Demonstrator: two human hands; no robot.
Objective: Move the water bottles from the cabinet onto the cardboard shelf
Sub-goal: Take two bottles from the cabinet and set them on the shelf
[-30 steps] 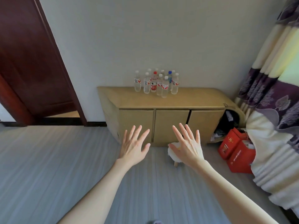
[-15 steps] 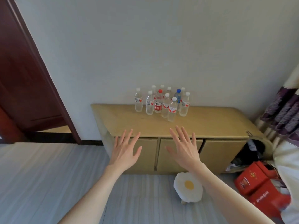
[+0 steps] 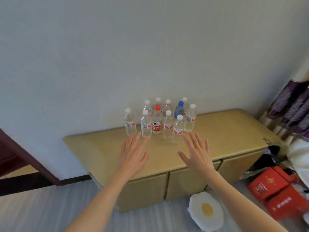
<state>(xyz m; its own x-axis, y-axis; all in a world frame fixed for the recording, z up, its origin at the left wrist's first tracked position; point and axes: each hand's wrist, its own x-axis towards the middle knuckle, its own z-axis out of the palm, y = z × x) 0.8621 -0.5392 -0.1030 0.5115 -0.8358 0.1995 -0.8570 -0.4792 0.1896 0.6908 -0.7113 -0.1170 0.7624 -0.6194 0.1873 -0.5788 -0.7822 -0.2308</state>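
— Water bottles (image 3: pixel 160 120), where are they seen?

— Upright, clustered at the back of a tan cabinet (image 3: pixel 234 131), close against a pale wall (image 3: pixel 150 47). About eleven can be counted, though the rear ones are partly hidden. All are clear; most are capped in white.

— And from left to right?

— A white-capped bottle (image 3: pixel 130 122) is set slightly apart at the left edge of the group. Next, a red-capped bottle (image 3: pixel 156 121) with a red label is seen near the middle. A blue-capped bottle (image 3: pixel 179 110) is placed further right, behind a white-capped one, and a taller white-capped bottle (image 3: pixel 190 118) closes the group on the right.

— How are the hands held?

— Both are stretched out above the cabinet top, palms down, fingers straight and spread. Nothing is held by either. The left hand (image 3: pixel 133 154) is raised just short of the leftmost bottles; whether its fingertips touch them cannot be told. The right hand (image 3: pixel 198 154) is held just in front of the right side of the group, apart from it.

— What else is shown?

— A dark door frame (image 3: pixel 25 158) at far left, an egg-shaped cushion (image 3: pixel 206 211) on the floor before the cabinet doors, red boxes (image 3: pixel 274 190) at lower right, and a purple patterned curtain (image 3: pixel 292 106) at the right edge.
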